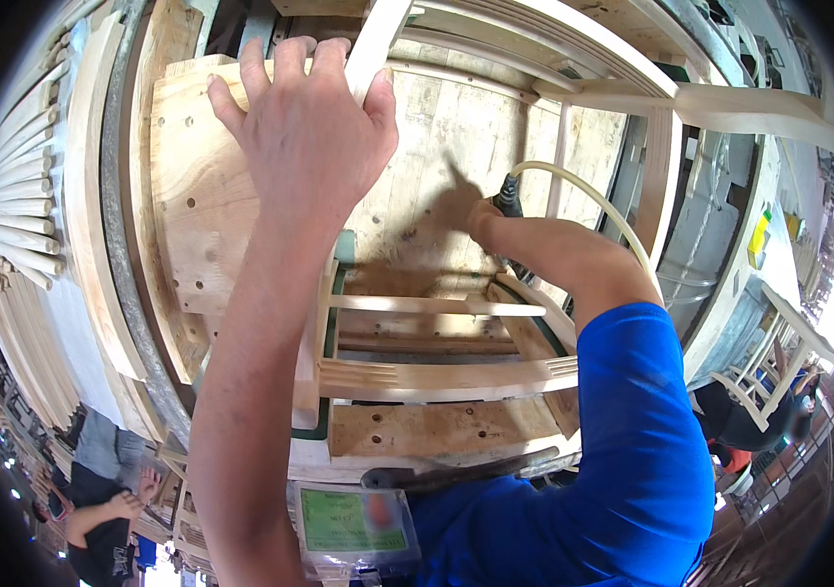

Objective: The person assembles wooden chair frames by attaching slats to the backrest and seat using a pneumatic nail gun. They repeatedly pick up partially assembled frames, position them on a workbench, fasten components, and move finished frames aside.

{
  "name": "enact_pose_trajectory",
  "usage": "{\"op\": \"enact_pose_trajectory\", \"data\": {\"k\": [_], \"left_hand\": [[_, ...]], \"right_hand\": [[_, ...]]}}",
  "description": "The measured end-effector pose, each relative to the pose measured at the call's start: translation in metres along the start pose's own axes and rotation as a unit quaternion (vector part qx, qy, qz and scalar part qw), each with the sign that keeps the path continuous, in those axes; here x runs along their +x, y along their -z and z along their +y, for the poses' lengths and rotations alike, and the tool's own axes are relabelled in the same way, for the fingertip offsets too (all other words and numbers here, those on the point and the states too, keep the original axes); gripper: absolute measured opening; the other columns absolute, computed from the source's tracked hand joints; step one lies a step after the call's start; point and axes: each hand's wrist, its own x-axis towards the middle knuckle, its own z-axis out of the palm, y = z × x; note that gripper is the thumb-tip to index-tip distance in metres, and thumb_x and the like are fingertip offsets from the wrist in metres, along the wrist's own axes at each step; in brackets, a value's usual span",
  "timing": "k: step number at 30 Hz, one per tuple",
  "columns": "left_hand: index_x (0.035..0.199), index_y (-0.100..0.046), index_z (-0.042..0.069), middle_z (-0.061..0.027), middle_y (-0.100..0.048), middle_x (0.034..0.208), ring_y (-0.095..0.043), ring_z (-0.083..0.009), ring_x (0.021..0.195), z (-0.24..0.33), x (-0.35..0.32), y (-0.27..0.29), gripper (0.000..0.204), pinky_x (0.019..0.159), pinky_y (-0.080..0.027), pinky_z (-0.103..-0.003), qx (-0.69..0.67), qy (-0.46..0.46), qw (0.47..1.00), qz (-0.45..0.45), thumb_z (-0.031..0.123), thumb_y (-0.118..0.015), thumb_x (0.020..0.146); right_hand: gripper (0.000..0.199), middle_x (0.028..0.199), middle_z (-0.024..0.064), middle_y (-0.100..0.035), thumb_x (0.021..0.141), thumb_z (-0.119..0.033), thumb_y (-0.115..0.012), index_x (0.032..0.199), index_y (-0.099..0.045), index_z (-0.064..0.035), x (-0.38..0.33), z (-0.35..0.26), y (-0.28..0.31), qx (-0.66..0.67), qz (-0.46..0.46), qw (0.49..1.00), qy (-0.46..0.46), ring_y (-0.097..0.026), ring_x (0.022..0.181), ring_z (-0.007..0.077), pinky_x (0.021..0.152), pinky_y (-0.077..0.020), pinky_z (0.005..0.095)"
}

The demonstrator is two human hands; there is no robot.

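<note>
A pale wooden frame with slim rails (pixel 441 377), like a chair's, lies on the workbench in front of me. My left hand (pixel 309 132) is over its upright post (pixel 375 49), the thumb on one side and the fingers spread on the other. Inside the frame, my right hand (pixel 480 217) is closed round a black air tool (pixel 509 196) with a pale hose (pixel 601 201). The tool's tip is hard to make out against its shadow. Most of my right fingers are hidden behind the wrist.
A drilled wooden board (pixel 197 196) lies beside the frame at left. Beyond a metal rail stand stacks of round-ended wooden sticks (pixel 25 215). Another person's hands (pixel 133 497) show at lower left. A chair frame (pixel 779 367) stands at far right.
</note>
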Motion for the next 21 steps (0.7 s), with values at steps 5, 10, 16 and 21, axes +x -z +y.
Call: {"op": "enact_pose_trajectory", "data": {"k": [5, 10, 16, 21], "left_hand": [[0.124, -0.071, 0.012, -0.0113, -0.066, 0.132, -0.046, -0.0414, 0.140, 0.005, 0.002, 0.004, 0.041, 0.114, -0.024, -0.074, -0.004, 0.005, 1.000, 0.009, 0.036, -0.070, 0.090], [0.127, -0.069, 0.013, -0.0125, -0.064, 0.133, -0.045, -0.0446, 0.140, -0.003, -0.008, 0.002, 0.044, 0.112, -0.022, -0.079, -0.029, -0.028, 0.998, 0.047, 0.039, -0.068, 0.092], [0.150, -0.050, 0.015, -0.0144, -0.045, 0.157, -0.033, -0.0387, 0.151, 0.026, -0.003, 0.030, 0.066, 0.114, -0.022, -0.079, 0.038, 0.039, 0.996, -0.065, 0.047, -0.064, 0.094], [0.161, -0.032, 0.012, -0.0179, -0.034, 0.164, -0.031, -0.0381, 0.152, 0.053, -0.023, 0.067, 0.080, 0.112, -0.035, -0.070, 0.105, 0.021, 0.993, -0.046, 0.043, -0.067, 0.095]], "right_hand": [[0.043, 0.125, 0.0128, -0.073, 0.086, -0.033, -0.077, 0.122, -0.076, -0.0079, -0.055, 0.012, 0.003, 0.043, 0.034, 0.998, -0.035, -0.068, 0.116, 0.0361, 0.097, -0.0530, 0.0598], [0.036, 0.115, 0.0235, -0.074, 0.088, -0.022, -0.071, 0.114, -0.077, 0.0009, -0.155, -0.002, 0.003, 0.029, 0.151, 0.982, -0.111, -0.070, 0.108, 0.0394, 0.089, -0.0556, 0.0613], [0.026, 0.093, 0.0137, -0.068, 0.088, -0.019, -0.061, 0.103, -0.067, 0.0012, -0.361, -0.073, -0.001, 0.132, 0.503, 0.812, -0.265, -0.070, 0.082, 0.0268, 0.066, -0.0550, 0.0418], [0.028, 0.096, 0.0151, -0.064, 0.086, -0.017, -0.069, 0.105, -0.056, -0.0013, -0.524, -0.138, -0.099, 0.271, 0.654, 0.629, -0.320, -0.067, 0.088, 0.0351, 0.073, -0.0538, 0.0477]]}}
